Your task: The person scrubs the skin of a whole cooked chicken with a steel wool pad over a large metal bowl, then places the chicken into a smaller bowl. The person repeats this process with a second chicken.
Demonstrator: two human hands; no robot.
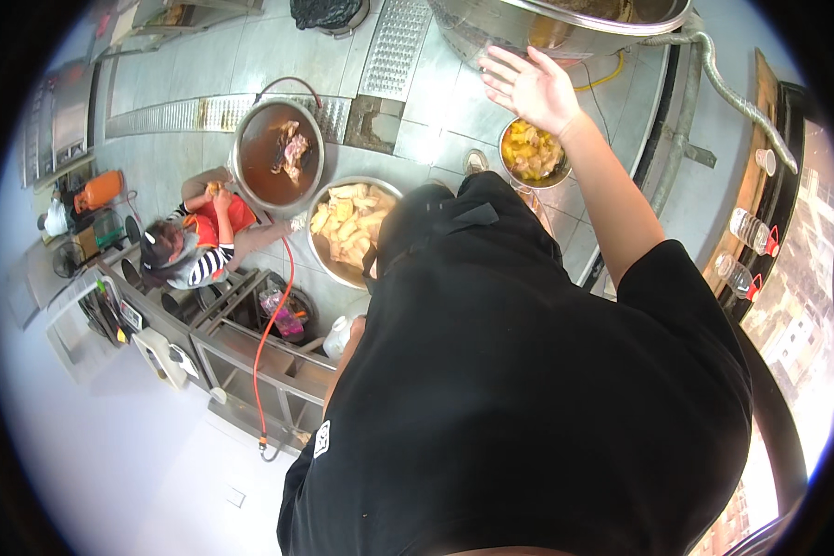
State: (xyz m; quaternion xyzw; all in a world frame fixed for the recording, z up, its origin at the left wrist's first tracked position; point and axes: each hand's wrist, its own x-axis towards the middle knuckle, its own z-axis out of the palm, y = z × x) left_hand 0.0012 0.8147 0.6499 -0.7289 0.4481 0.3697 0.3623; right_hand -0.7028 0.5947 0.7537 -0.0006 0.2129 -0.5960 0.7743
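My right hand (pixel 532 90) is raised with the palm showing, fingers spread and nothing in it. It overlaps the side of a large steel vat (pixel 598 29) in the picture; contact cannot be told. Just below is a metal pot (pixel 508 174) of yellowish meat pieces (pixel 532 149). My left hand (pixel 356 328) shows only as a sliver beside a white plastic jug (pixel 336 338); my body hides the rest, so its hold is unclear. A wide metal basin (pixel 311 240) of pale yellow pieces (pixel 351 226) stands by my legs.
A seated person (pixel 205 233) works at the left, beside a large pot (pixel 238 163) of brownish liquid with meat. A red hose (pixel 274 320) crosses a metal frame bench (pixel 250 354). Floor grates (pixel 396 48), a sunken drain opening (pixel 374 125) and a yellow hose (pixel 604 82) lie ahead.
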